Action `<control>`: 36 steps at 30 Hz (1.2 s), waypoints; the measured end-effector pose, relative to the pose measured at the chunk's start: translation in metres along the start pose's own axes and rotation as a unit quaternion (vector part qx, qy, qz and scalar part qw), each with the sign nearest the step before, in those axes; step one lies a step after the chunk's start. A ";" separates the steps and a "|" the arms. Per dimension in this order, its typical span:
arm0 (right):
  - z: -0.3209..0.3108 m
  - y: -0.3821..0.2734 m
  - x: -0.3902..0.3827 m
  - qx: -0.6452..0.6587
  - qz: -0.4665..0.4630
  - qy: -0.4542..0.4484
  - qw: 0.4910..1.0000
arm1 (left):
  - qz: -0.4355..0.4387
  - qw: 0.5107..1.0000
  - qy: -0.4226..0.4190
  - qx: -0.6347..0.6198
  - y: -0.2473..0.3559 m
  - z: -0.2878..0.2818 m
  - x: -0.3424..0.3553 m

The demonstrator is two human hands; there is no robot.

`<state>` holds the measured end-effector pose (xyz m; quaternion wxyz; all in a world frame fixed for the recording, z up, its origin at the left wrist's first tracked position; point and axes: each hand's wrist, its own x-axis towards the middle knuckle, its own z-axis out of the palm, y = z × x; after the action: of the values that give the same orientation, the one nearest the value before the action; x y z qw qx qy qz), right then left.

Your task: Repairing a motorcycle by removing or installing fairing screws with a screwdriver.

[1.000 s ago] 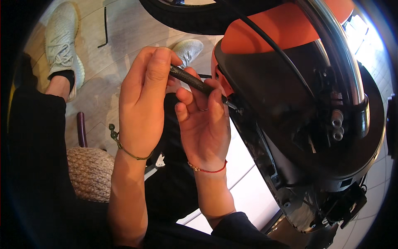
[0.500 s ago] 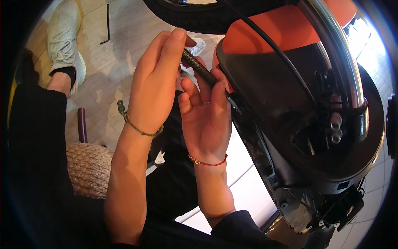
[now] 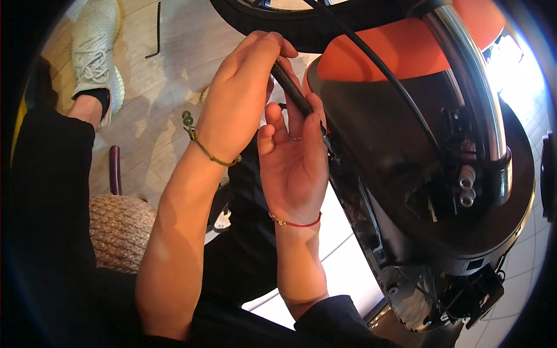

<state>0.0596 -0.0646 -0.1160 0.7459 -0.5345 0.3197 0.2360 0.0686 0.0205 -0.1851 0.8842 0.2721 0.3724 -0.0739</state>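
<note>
A slim black tool handle (image 3: 291,88) with a knurled grip runs slantwise between my hands. My left hand (image 3: 238,95) closes over its upper end, the back of the hand showing and the fingertips largely hidden. My right hand (image 3: 295,165), palm up, pinches the lower part between thumb and fingers; its ring and little fingers are curled loosely. The tool's lower end lies by the edge of a black shell (image 3: 371,145) and is partly hidden, so its kind cannot be told.
Behind the shell are an orange panel (image 3: 371,49), a bent metal tube (image 3: 473,75), a black cable (image 3: 383,69) and a tyre (image 3: 290,26). An L-shaped hex key (image 3: 158,32) lies on the wooden floor, left of the tyre. A woven seat (image 3: 120,232) stands at lower left, near a shoe (image 3: 96,55).
My left hand has moved a little right and tipped over the handle's upper end. The handle and my right hand have shifted slightly to the right.
</note>
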 end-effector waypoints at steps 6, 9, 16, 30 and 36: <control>0.004 -0.002 0.000 -0.001 0.004 0.005 1.000 | 0.002 0.999 -0.009 -0.031 0.001 0.001 0.001; 0.006 0.001 -0.001 0.000 0.004 0.000 1.000 | -0.015 0.999 -0.029 -0.013 0.003 -0.001 0.002; 0.009 -0.003 0.004 0.017 -0.011 0.041 0.999 | 0.009 0.997 0.031 0.069 0.004 0.005 0.004; 0.008 -0.002 0.003 0.013 -0.007 0.041 0.999 | 0.055 0.997 0.015 0.058 0.018 -0.009 0.007; 0.010 0.000 0.003 0.024 0.001 0.041 0.999 | 0.027 0.999 -0.019 -0.011 0.017 -0.010 0.007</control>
<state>0.0641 -0.0550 -0.1161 0.7442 -0.5256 0.3565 0.2068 0.0732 0.0408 -0.1877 0.8956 0.2713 0.3488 -0.0511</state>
